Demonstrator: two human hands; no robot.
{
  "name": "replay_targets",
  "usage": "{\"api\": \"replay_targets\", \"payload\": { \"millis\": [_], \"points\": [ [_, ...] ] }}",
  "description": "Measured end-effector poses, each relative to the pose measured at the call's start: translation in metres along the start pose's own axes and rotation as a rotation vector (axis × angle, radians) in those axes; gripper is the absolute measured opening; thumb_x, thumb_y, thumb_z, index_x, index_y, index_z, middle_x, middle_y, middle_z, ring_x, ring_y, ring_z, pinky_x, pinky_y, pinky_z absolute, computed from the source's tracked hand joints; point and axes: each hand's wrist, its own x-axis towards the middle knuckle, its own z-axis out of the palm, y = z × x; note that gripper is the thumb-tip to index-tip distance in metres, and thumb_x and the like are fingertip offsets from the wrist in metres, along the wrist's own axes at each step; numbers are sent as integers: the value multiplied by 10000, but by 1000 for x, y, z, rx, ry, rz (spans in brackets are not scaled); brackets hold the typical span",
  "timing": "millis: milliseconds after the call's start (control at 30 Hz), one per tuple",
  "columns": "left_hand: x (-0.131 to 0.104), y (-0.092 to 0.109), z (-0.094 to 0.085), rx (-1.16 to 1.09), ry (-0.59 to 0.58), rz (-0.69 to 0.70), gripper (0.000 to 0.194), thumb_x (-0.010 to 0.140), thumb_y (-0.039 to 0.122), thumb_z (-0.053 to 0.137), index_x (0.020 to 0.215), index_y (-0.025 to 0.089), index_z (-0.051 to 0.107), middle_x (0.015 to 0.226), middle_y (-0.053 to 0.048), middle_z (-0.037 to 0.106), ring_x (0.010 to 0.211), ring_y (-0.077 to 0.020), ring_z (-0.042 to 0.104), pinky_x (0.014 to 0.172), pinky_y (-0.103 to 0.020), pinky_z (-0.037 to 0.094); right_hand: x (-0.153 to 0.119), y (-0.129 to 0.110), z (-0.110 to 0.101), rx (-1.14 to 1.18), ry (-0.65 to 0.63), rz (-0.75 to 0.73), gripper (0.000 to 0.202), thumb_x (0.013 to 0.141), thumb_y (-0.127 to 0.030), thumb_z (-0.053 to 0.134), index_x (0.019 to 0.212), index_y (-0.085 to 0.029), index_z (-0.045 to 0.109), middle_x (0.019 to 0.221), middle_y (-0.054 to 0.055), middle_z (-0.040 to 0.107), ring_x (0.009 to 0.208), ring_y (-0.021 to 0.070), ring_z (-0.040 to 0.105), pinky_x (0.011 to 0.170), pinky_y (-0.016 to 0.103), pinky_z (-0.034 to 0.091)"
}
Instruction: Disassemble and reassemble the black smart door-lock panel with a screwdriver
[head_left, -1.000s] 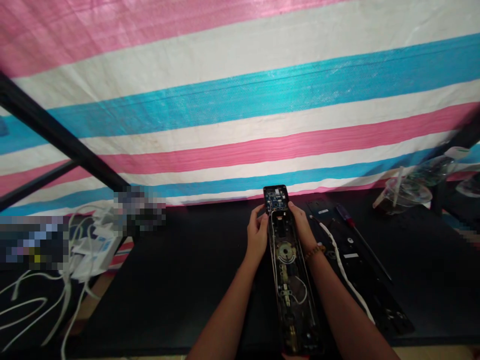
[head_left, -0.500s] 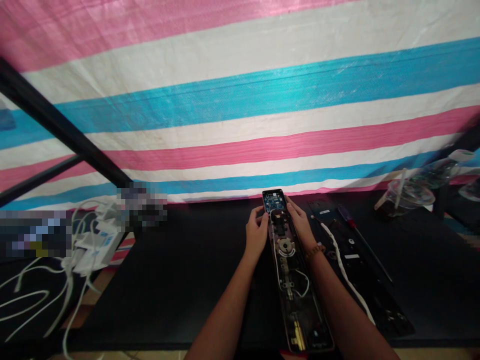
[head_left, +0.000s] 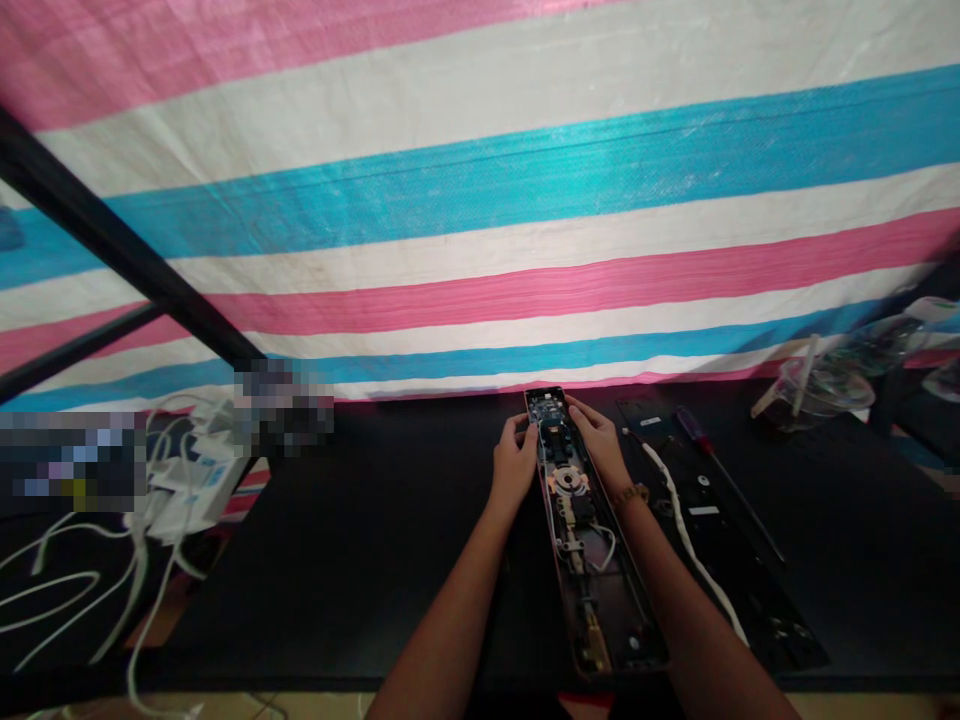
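Between my hands is a long, narrow dark housing (head_left: 577, 560), its inside facing up. A circuit board (head_left: 549, 408) sits at its far end, a round metal part (head_left: 571, 481) near its middle, and a brass-coloured piece (head_left: 596, 645) at its near end. White wire (head_left: 604, 548) loops inside it. My left hand (head_left: 514, 455) grips the left edge near the far end, thumb on the rim. Around the right edge is my right hand (head_left: 600, 445), fingers closed on it; a beaded bracelet (head_left: 631, 497) is on that wrist. The undersides of the fingers are hidden.
To the right lies a flat black panel (head_left: 739, 570) with a white cable (head_left: 694, 545) along it and a screwdriver (head_left: 724, 475). Plastic cups (head_left: 814, 392) stand at the back right. White cords (head_left: 139, 540) hang at the left; striped sheeting (head_left: 480, 215) rises behind the black table (head_left: 360, 560).
The housing has tilted slightly in my hands, its near end sitting higher in view and its far end a little lower. Both hands keep their hold.
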Motion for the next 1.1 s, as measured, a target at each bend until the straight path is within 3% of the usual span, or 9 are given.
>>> {"api": "replay_targets", "payload": {
  "millis": [200,333,433,567,733,967,1100],
  "points": [
    [1,-4,1,-38,4,31,259,935,331,571,1148,196,628,1048,-106,766,956,-240,733,859,-364,553,-2,-2,2,37,19,27,460,744,-429,714,1110,-157,774,1024,101,795,987,281,720,900,422,558],
    [1,-6,2,-64,5,29,258,932,345,582,1151,212,610,1012,-95,765,927,-241,734,851,-375,554,-1,-1,2,27,34,-11,492,730,-429,724,1148,-172,753,1126,105,769,1084,285,687,950,414,536],
    [1,-5,2,-87,3,33,264,921,364,607,1140,218,606,977,-80,763,894,-234,733,826,-363,557,1,0,1,4,53,9,535,729,-465,718,1177,-172,731,1094,104,769,1050,284,692,944,417,533],
    [0,-5,3,-132,28,51,278,928,397,599,1135,213,590,998,-78,753,913,-225,727,816,-348,557,0,-2,0,18,-8,27,476,746,-489,700,1099,-174,750,1067,101,772,1024,288,695,938,420,528],
    [-3,-4,4,-244,-45,55,377,924,462,599,1198,213,530,1003,-74,751,909,-225,735,799,-340,559,-2,-6,1,55,-29,-13,472,776,-515,696,1107,-182,745,1125,98,762,1053,276,684,974,420,509],
    [-7,0,5,-328,-47,98,383,916,489,596,1171,214,517,1016,-70,747,907,-221,734,790,-330,554,-7,-12,3,103,-60,-11,472,790,-523,709,1114,-182,751,1107,84,771,1061,271,680,986,407,501],
    [-8,4,4,-373,-74,88,427,869,494,639,1165,223,495,981,-55,736,857,-209,728,750,-318,549,-13,-20,4,123,-118,-18,417,824,-523,678,1059,-187,755,1026,52,778,984,243,682,921,359,512]
  ]
}}
